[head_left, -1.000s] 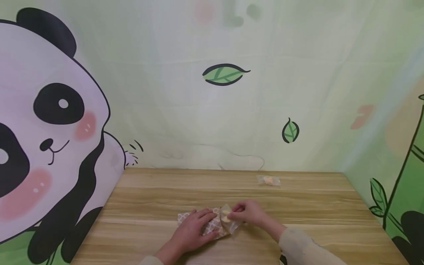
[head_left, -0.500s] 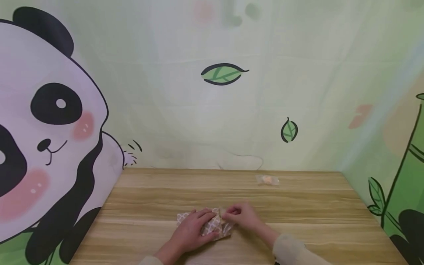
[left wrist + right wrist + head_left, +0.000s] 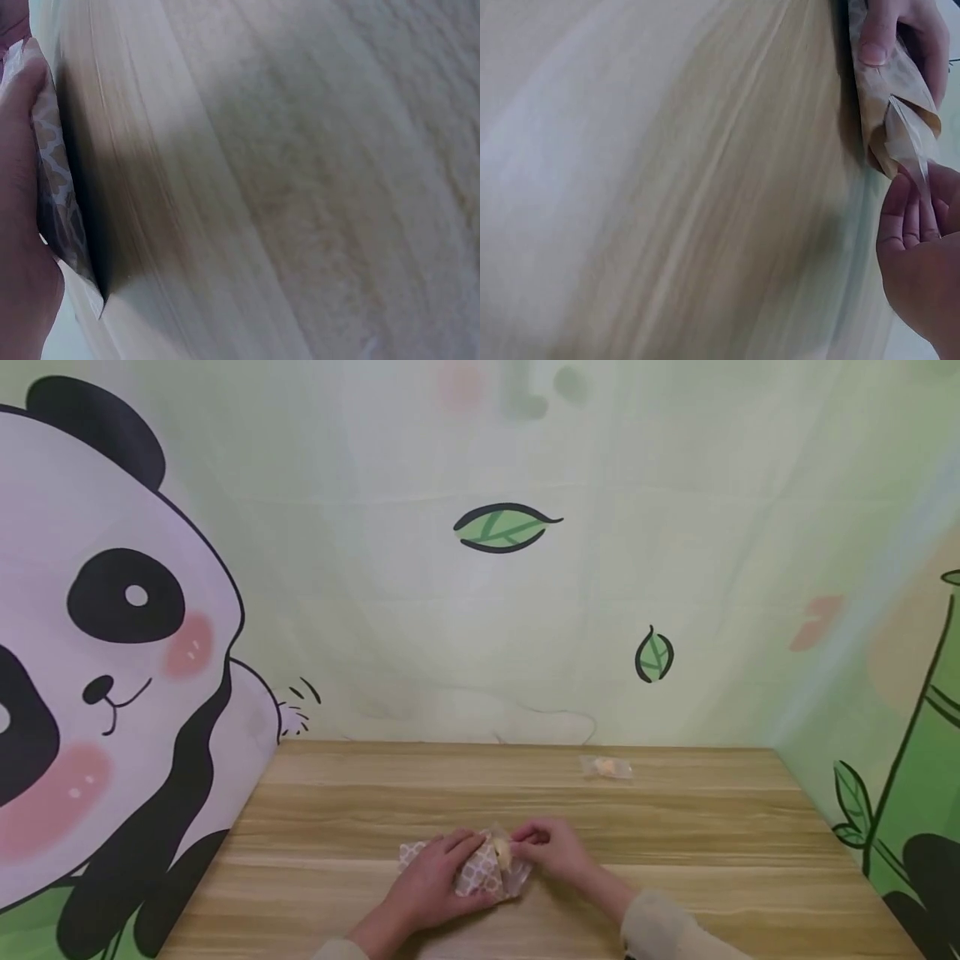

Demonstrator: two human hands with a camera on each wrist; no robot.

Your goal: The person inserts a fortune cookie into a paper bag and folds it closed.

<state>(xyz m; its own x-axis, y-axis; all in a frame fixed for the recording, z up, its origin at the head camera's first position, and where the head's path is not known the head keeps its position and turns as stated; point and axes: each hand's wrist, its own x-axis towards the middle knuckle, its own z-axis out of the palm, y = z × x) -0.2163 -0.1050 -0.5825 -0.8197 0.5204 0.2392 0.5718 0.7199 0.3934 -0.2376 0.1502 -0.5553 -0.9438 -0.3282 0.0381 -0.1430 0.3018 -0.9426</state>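
Note:
A brown paper bag (image 3: 478, 874) with a white lattice pattern lies on the table, its mouth toward the right. My left hand (image 3: 433, 881) grips it from above, with the thumb on its near side; the right wrist view shows that thumb pressing the paper bag (image 3: 889, 75). With curled fingers, my right hand (image 3: 558, 852) pinches the edge of a clear plastic packet (image 3: 909, 139) that sits partly inside the gaping mouth. Something pale yellow shows at the opening in the head view. The packet's inner end is hidden by the paper.
Toward the back of the wooden table (image 3: 360, 793) lies another small clear packet (image 3: 607, 767) with something orange in it. A printed panda backdrop (image 3: 420, 635) stands behind and beside the table.
My right hand has moved left toward the bag, and the clear packet has gone deeper into its mouth. The left hand stays on the bag, whose mouth has lately bulged wider.

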